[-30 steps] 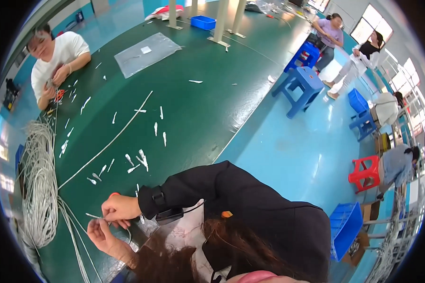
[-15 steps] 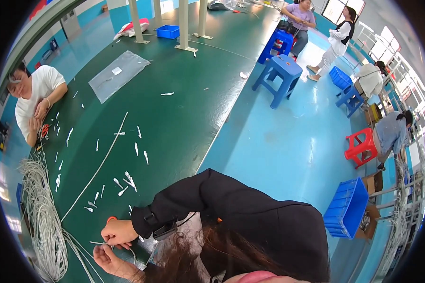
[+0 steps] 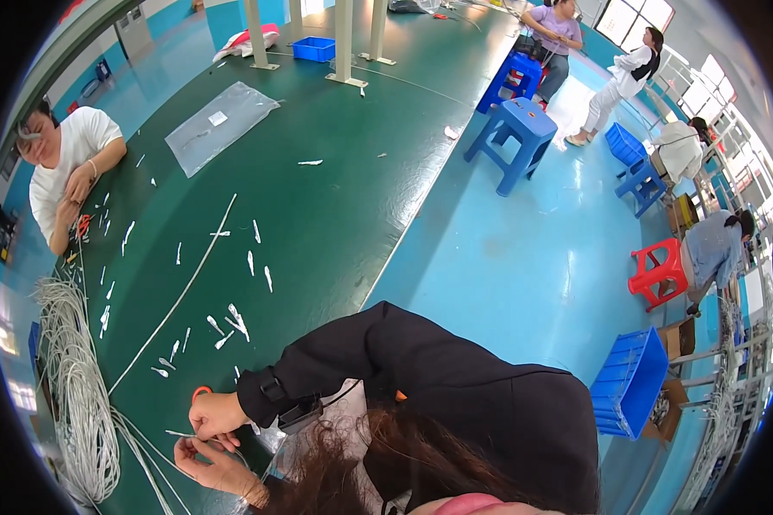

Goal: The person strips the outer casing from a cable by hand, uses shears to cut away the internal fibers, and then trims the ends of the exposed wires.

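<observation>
My right hand (image 3: 218,415), in a black sleeve, is closed near the table's front edge, with the orange handle loop of a pair of scissors (image 3: 201,392) sticking out beside it. Just below, my left hand (image 3: 213,469) pinches a thin whitish cable (image 3: 177,433), whose short end pokes out to the left between the two hands. The fingers of both hands meet around the cable; the scissors' blades are hidden. A thick bundle of the same cable (image 3: 77,395) lies to the left, with loose strands trailing toward my hands.
Small white scraps (image 3: 238,322) dot the green table (image 3: 318,232); one long cable (image 3: 189,287) lies across it. A clear plastic bag (image 3: 219,129) and blue bin (image 3: 314,49) are farther off. A co-worker (image 3: 73,167) sits at left. Blue stools (image 3: 515,137) stand right of the table.
My hands stay together on the cable, with a slight shift of the fingers. The whole view has tilted a little. The co-worker at left has hardly moved.
</observation>
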A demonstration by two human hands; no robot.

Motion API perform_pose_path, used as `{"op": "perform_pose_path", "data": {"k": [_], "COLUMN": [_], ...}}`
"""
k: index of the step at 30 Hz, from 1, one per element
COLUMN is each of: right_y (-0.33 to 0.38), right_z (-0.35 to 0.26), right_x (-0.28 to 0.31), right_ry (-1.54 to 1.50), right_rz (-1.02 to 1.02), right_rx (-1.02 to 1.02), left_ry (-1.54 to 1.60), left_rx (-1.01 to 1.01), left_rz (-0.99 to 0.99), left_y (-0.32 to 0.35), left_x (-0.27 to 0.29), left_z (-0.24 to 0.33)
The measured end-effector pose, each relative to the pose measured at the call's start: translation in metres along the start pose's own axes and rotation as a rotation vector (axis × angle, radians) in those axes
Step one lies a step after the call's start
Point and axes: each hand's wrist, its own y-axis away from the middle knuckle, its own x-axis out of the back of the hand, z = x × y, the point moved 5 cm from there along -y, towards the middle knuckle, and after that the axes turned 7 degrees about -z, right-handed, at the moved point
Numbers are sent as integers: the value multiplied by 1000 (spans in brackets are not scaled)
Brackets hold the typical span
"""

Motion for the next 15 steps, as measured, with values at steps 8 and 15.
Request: {"op": "perform_pose_path", "data": {"k": [8,15], "right_y": [21,23], "right_z": [-30,-32], "right_x": [-18,-17], "right_ry": [358,480], "right_rz": [-12,5], "right_rx": [155,147], "left_ry": [595,634], "left_rx": [176,286], "left_rz": [-2,-25], "left_y": [9,2], "left_x": [20,10], "left_z": [-9,-21]}}
